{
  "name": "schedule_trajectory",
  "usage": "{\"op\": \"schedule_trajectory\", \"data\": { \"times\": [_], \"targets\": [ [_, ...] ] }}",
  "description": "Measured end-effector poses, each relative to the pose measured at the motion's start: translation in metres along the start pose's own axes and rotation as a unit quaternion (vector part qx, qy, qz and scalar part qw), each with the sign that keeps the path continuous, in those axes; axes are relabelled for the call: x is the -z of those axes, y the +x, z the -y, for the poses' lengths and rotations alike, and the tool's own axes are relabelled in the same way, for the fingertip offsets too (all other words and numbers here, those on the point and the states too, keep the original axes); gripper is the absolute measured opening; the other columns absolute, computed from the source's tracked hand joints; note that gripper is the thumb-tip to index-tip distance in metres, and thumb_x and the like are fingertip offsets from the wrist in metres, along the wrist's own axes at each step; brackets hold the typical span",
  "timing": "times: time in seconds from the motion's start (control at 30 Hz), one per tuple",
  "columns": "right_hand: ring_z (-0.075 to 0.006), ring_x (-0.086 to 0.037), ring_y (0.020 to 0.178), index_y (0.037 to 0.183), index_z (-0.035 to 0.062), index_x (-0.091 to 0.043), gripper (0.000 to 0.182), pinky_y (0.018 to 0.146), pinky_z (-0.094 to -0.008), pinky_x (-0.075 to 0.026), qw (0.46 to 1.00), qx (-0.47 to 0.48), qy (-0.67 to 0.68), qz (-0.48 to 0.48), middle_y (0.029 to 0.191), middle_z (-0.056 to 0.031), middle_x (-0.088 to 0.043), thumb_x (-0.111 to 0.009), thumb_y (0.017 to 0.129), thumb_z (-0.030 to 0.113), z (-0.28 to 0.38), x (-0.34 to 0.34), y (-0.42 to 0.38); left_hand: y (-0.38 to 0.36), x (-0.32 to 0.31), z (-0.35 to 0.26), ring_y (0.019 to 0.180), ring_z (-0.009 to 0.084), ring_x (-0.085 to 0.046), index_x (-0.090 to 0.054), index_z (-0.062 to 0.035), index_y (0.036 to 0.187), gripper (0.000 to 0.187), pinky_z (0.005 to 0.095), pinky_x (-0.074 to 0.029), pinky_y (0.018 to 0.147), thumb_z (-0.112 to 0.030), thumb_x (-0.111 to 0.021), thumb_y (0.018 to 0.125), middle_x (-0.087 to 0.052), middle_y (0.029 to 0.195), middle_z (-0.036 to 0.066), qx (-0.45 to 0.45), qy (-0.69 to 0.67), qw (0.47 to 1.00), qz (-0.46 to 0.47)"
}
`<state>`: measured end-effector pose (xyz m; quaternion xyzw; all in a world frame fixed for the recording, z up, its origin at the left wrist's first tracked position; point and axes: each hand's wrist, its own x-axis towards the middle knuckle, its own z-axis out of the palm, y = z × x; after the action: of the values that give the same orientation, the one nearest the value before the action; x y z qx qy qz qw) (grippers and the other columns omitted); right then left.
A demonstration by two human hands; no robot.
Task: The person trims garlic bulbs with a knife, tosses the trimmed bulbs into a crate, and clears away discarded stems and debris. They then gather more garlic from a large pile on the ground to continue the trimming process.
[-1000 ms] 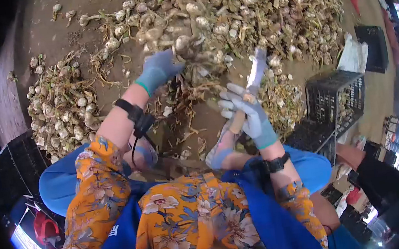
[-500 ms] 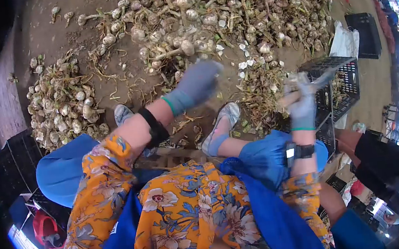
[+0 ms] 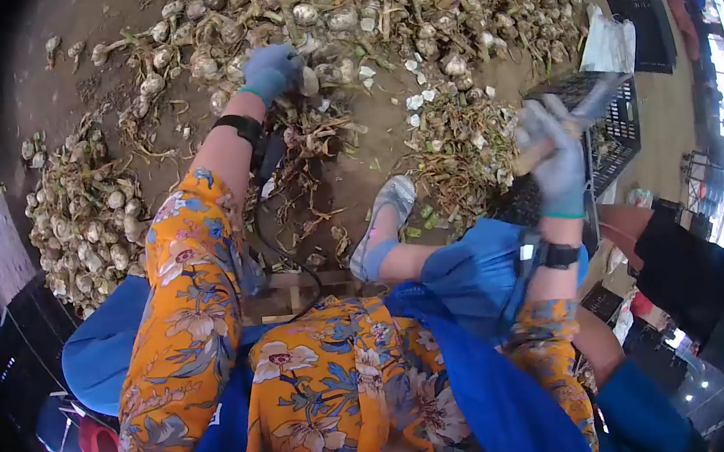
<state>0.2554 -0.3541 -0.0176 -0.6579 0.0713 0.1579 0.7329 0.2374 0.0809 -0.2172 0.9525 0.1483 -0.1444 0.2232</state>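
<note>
My left hand point(image 3: 273, 68), in a grey glove, reaches to the near edge of a big heap of garlic point(image 3: 408, 6). Its fingers are curled at a garlic bulb point(image 3: 308, 81) with the round end showing by the fingertips; the stem is hidden under the hand. On the right, my gloved right hand point(image 3: 555, 146) is closed round a knife point(image 3: 533, 157), blurred by motion, with a wooden handle on one side and a grey blade point(image 3: 602, 99) on the other. That hand is raised above the black crate point(image 3: 624, 138).
A smaller garlic pile point(image 3: 90, 226) lies at left. Cut stems and leaves point(image 3: 461, 157) are heaped between my foot point(image 3: 392, 214) and the crate. Behind stand a white sack point(image 3: 607, 42) and another black crate point(image 3: 645, 28). Another person's leg point(image 3: 636, 239) is close on my right.
My left hand has moved forward and left to the garlic bulb on the heap's edge. The right hand keeps the knife near the crate, blade turned a little upward. The view has shifted slightly.
</note>
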Motion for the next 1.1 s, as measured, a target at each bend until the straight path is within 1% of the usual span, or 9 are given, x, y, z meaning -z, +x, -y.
{"op": "schedule_trajectory", "data": {
  "times": [0.2, 0.27, 0.37, 0.43, 0.57, 0.63, 0.93, 1.0, 1.1],
  "targets": [
    [-0.0176, -0.062, 0.082, 0.13, 0.0004, -0.045, 0.047, 0.071, -0.032, -0.052, 0.982, -0.131, -0.013, 0.137, 0.103, -0.0124, -0.062, -0.063, 0.089, 0.014, -0.059, -0.094, -0.036, -0.035, 0.016, 0.039, 0.093, 0.0293, -0.064, -0.06, -0.0013, 0.104, 0.029, 0.0417, -0.052, 0.078, -0.027, -0.053, 0.091, -0.066, 0.103, 0.014, -0.083, -0.348, 0.928, -0.1],
    [-0.014, -0.062, 0.079, 0.127, 0.0006, -0.049, 0.041, 0.068, -0.0287, -0.052, 0.965, -0.138, -0.124, 0.184, 0.096, -0.0099, -0.064, -0.061, 0.09, 0.015, -0.063, -0.115, -0.045, -0.072, 0.04, 0.02, 0.096, 0.0253, -0.064, -0.057, 0.0002, 0.106, 0.026, 0.0417, -0.054, 0.083, -0.022, -0.048, 0.095, -0.064, 0.102, 0.013, 0.021, -0.842, 0.538, 0.036],
    [-0.0179, -0.063, 0.072, 0.119, 0.0071, -0.058, 0.034, 0.066, -0.03, -0.051, 0.956, -0.102, -0.197, 0.19, 0.089, -0.0083, -0.067, -0.064, 0.088, 0.019, -0.07, -0.144, -0.059, -0.122, 0.067, -0.006, 0.099, 0.0251, -0.063, -0.054, -0.0024, 0.11, 0.025, 0.0446, -0.053, 0.091, -0.021, -0.044, 0.097, -0.063, 0.103, 0.012, 0.012, -0.787, 0.609, 0.093],
    [-0.0257, -0.065, 0.07, 0.116, 0.0144, -0.061, 0.033, 0.065, -0.0343, -0.051, 0.833, 0.283, -0.431, 0.199, 0.086, -0.0099, -0.067, -0.066, 0.085, 0.024, -0.073, -0.159, -0.066, -0.144, 0.056, -0.009, 0.093, 0.0186, -0.062, -0.06, -0.005, 0.104, 0.021, 0.0293, -0.049, 0.08, -0.021, -0.049, 0.095, -0.062, 0.094, 0.004, -0.111, -0.607, 0.784, -0.076],
    [-0.0348, -0.065, 0.083, 0.113, 0.015, -0.059, 0.036, 0.072, -0.0424, -0.051, 0.807, 0.149, -0.518, 0.243, 0.089, -0.0143, -0.068, -0.064, 0.082, 0.032, -0.056, -0.181, -0.1, -0.24, 0.108, -0.054, 0.085, 0.0252, -0.058, -0.06, -0.0017, 0.102, 0.021, 0.0335, -0.048, 0.076, -0.017, -0.048, 0.093, -0.061, 0.091, 0.01, -0.006, -0.54, 0.837, 0.089],
    [-0.0355, -0.064, 0.084, 0.111, 0.0145, -0.059, 0.037, 0.073, -0.0439, -0.051, 0.792, 0.148, -0.54, 0.243, 0.088, -0.0144, -0.067, -0.065, 0.079, 0.031, -0.051, -0.191, -0.119, -0.263, 0.102, -0.044, 0.084, 0.0285, -0.059, -0.06, -0.0008, 0.102, 0.023, 0.0342, -0.048, 0.075, -0.015, -0.045, 0.093, -0.061, 0.09, 0.014, -0.316, -0.221, 0.919, -0.077],
    [-0.0356, -0.064, 0.086, 0.107, 0.0118, -0.058, 0.033, 0.073, -0.0442, -0.051, 0.793, 0.329, -0.451, 0.243, 0.091, -0.0154, -0.066, -0.065, 0.077, 0.026, -0.079, -0.191, -0.125, -0.315, 0.119, -0.05, 0.077, 0.0266, -0.06, -0.062, -0.0011, 0.104, 0.029, 0.0336, -0.047, 0.072, -0.021, -0.043, 0.094, -0.063, 0.085, 0.01, -0.407, -0.205, 0.874, -0.169],
    [-0.0334, -0.065, 0.08, 0.105, 0.011, -0.058, 0.033, 0.07, -0.0427, -0.051, 0.812, 0.236, -0.495, 0.201, 0.089, -0.0146, -0.066, -0.066, 0.078, 0.028, -0.094, -0.184, -0.102, -0.327, 0.138, -0.063, 0.086, 0.0284, -0.062, -0.06, 0.0011, 0.109, 0.029, 0.0353, -0.05, 0.077, -0.016, -0.047, 0.09, -0.063, 0.1, 0.015, -0.097, -0.54, 0.811, 0.203],
    [-0.0189, -0.062, 0.062, 0.104, 0.0079, -0.06, 0.033, 0.057, -0.0322, -0.05, 0.869, 0.044, -0.457, 0.187, 0.079, -0.0089, -0.065, -0.068, 0.082, 0.031, -0.065, -0.186, -0.117, -0.321, 0.139, -0.065, 0.078, 0.0207, -0.063, -0.059, 0.0014, 0.112, 0.03, 0.0318, -0.05, 0.074, -0.015, -0.042, 0.094, -0.065, 0.093, 0.01, -0.109, -0.528, 0.821, 0.188]
  ]
}}
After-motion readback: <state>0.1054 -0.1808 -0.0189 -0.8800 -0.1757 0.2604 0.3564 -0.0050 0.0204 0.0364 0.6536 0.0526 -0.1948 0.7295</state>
